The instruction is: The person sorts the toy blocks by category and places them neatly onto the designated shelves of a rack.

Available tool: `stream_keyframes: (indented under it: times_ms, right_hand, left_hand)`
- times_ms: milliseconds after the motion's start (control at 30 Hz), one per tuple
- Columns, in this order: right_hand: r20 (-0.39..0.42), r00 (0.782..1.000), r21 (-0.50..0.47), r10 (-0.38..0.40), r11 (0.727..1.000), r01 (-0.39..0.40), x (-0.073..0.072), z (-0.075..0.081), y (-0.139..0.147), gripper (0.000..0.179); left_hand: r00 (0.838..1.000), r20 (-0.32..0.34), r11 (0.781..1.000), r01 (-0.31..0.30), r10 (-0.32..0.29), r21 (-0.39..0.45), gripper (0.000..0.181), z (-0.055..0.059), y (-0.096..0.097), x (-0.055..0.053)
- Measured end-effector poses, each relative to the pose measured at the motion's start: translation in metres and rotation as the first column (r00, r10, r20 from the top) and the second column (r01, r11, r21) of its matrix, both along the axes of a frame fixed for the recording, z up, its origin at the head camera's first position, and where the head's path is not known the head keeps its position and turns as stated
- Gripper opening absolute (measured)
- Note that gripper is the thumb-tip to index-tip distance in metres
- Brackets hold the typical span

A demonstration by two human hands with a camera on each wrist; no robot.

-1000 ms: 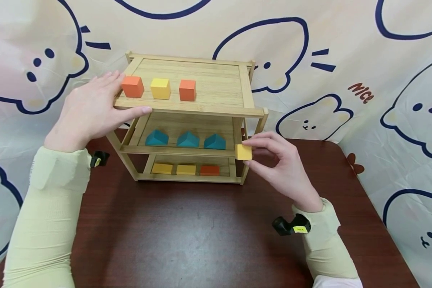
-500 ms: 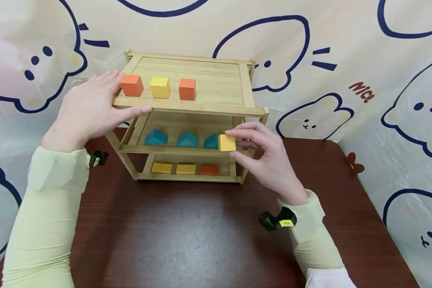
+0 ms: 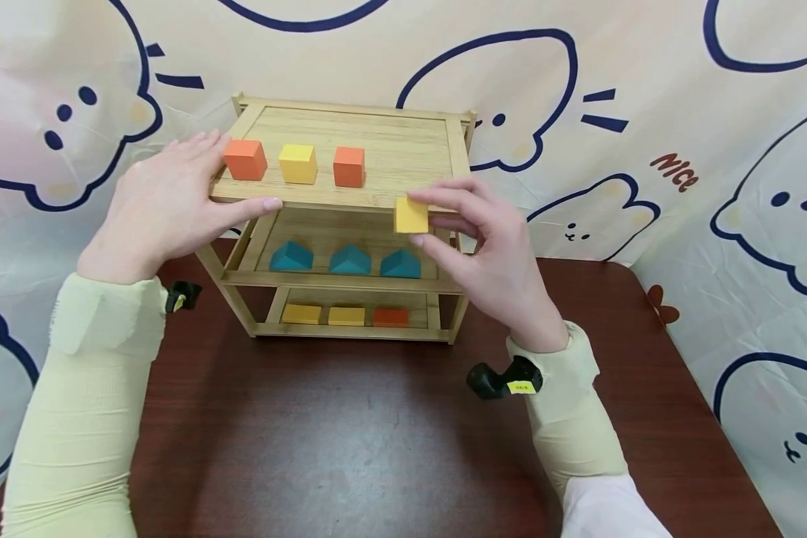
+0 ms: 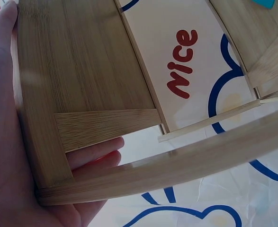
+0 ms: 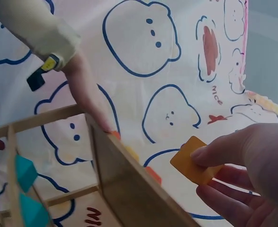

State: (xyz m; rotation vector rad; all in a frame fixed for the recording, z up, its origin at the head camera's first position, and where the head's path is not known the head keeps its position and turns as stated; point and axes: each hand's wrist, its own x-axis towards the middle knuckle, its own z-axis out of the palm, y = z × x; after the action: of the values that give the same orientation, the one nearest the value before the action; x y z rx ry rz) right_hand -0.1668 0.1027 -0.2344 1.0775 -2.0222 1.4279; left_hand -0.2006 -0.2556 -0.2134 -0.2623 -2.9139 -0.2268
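My right hand (image 3: 494,254) pinches a yellow cube (image 3: 411,215) between thumb and fingers, just in front of the wooden shelf's (image 3: 417,179) top board. In the right wrist view the cube (image 5: 195,161) is held apart from the shelf. My left hand (image 3: 164,202) rests on the shelf's left front corner, fingers extended along the side and thumb along the front edge. In the left wrist view, fingertips (image 4: 98,153) show through a gap beside the board. Along the top stand an orange cube (image 3: 245,160), a yellow cube (image 3: 298,164) and a red cube (image 3: 348,167).
On the middle tier sit three blue triangular blocks (image 3: 350,260). Two flat yellow blocks (image 3: 346,316) and a red block (image 3: 391,317) lie on the bottom tier. The shelf stands on a dark brown table (image 3: 350,433), with a printed cloth (image 3: 645,75) behind it.
My right hand has carried the yellow cube left and up, from the shelf's right side to the front of the top board. My left hand stays on the corner.
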Motion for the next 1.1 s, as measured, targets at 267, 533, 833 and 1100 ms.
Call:
stream_keyframes:
  times_ms: [267,533,833,1100]
  right_hand:
    - [0.037,0.998,0.001,-0.053,0.999,0.053,-0.012,0.020,-0.008,0.036]
    - [0.134,0.985,0.013,-0.110,0.994,0.109,-0.032,0.031,-0.015,0.038]
    - [0.181,0.954,0.151,-0.239,0.965,0.213,-0.047,0.037,-0.019,0.040]
    - [0.185,0.944,0.238,-0.273,0.944,0.227,-0.051,0.038,-0.023,0.039]
  left_hand:
    - [1.000,-0.003,1.000,0.004,-0.004,0.002,0.108,0.000,-0.001,0.000]
    - [1.000,-0.014,1.000,0.006,-0.006,-0.002,0.108,0.001,0.000,-0.001]
    - [1.000,-0.017,1.000,0.011,-0.011,-0.003,0.108,0.001,0.000,0.000]
    - [1.000,-0.010,1.000,0.013,-0.013,0.000,0.108,0.001,-0.001,0.001]
